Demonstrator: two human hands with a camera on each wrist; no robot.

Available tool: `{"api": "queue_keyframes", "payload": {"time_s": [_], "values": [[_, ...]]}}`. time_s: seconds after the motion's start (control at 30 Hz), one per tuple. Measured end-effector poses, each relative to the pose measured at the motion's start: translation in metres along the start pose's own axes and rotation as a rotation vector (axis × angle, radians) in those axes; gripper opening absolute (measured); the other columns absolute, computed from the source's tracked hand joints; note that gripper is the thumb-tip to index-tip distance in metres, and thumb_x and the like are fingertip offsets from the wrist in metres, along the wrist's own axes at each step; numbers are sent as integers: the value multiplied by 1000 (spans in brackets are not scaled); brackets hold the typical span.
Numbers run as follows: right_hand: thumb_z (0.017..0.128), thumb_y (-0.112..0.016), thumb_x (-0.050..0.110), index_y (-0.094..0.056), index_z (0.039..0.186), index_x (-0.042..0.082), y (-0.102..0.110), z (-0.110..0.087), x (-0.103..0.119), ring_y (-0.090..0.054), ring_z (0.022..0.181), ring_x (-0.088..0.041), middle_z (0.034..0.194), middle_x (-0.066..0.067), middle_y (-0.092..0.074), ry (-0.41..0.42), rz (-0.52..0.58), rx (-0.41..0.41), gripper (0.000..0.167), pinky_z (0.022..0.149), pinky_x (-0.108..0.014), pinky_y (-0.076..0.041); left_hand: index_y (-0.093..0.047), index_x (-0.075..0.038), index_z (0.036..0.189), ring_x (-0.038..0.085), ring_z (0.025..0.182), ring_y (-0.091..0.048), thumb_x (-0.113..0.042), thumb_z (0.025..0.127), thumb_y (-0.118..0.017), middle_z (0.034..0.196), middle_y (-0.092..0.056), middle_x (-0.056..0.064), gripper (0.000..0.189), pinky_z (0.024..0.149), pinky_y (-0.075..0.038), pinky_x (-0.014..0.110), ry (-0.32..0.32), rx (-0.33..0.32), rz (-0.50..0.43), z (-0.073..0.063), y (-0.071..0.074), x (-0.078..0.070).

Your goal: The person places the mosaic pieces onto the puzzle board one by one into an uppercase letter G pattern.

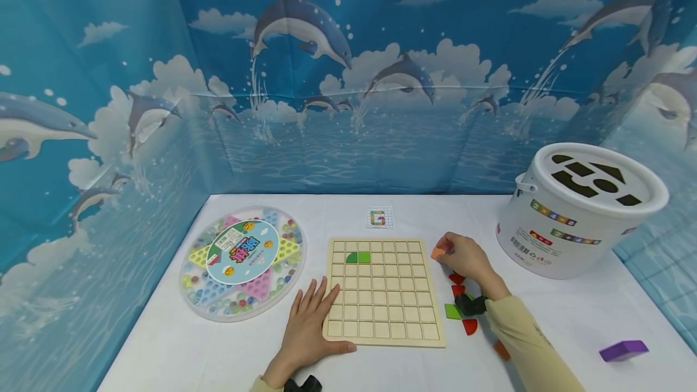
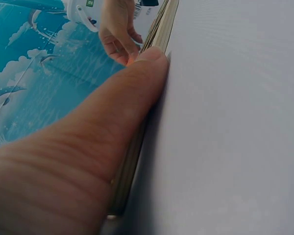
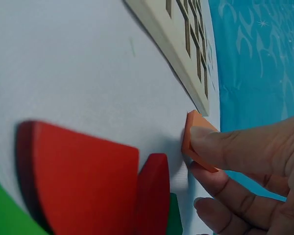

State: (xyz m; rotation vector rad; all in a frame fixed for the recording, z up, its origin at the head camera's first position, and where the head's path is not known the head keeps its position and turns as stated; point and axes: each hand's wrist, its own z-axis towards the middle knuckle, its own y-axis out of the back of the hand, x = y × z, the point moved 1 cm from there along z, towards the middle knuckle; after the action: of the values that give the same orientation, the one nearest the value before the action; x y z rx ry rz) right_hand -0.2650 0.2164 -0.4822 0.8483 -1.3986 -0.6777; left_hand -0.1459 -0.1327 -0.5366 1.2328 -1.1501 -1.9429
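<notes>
A wooden grid board (image 1: 382, 301) lies in the middle of the white table, with a green quarter-round tile (image 1: 352, 258) and a green square tile (image 1: 364, 257) in adjoining cells of its second row. My left hand (image 1: 309, 325) rests at the board's lower left corner, fingers spread, the thumb along the near edge. Just right of the board's upper right corner, my right hand (image 1: 464, 259) pinches an orange tile (image 3: 202, 139) between thumb and fingers. Below that hand lie red tiles (image 1: 456, 279), a green tile (image 1: 452, 311) and another orange tile (image 1: 501, 350), partly hidden by the wrist camera.
Behind the board lies a small pattern card (image 1: 379, 218) with a coloured G-like shape. A round marble board game (image 1: 243, 264) sits at left. The white bucket (image 1: 578, 210) with a shape-hole lid stands at back right, and a purple block (image 1: 623, 351) lies at front right.
</notes>
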Motion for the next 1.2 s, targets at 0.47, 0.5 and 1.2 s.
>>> {"api": "queue_keyframes", "payload": {"time_s": [0.47, 0.5, 1.2], "values": [[82, -70, 9, -64, 91, 3, 2, -10, 11, -47, 55, -17, 78, -5, -58, 23, 30, -43, 12, 48, -30, -41, -31, -17, 150, 32, 142, -10, -78, 64, -63, 156, -18, 10, 110, 110, -5, 50, 5, -2, -4, 0, 1, -1], [83, -71, 10, -65, 93, 3, 2, -11, 12, -47, 55, -17, 79, -5, -58, 32, 40, -49, 13, 48, -30, -41, -31, -17, 150, 32, 142, -10, -78, 64, -63, 156, -19, 10, 110, 110, -5, 50, 6, -2, -5, 0, 1, -1], [82, -75, 14, -70, 82, 11, -49, 3, 74, -47, 59, -11, 71, 7, -60, 298, 121, -40, 6, 56, -30, -41, -32, -16, 150, 33, 142, -10, -77, 65, -64, 155, -20, 11, 109, 110, -6, 53, 5, 2, -11, 0, 1, 0]]}}
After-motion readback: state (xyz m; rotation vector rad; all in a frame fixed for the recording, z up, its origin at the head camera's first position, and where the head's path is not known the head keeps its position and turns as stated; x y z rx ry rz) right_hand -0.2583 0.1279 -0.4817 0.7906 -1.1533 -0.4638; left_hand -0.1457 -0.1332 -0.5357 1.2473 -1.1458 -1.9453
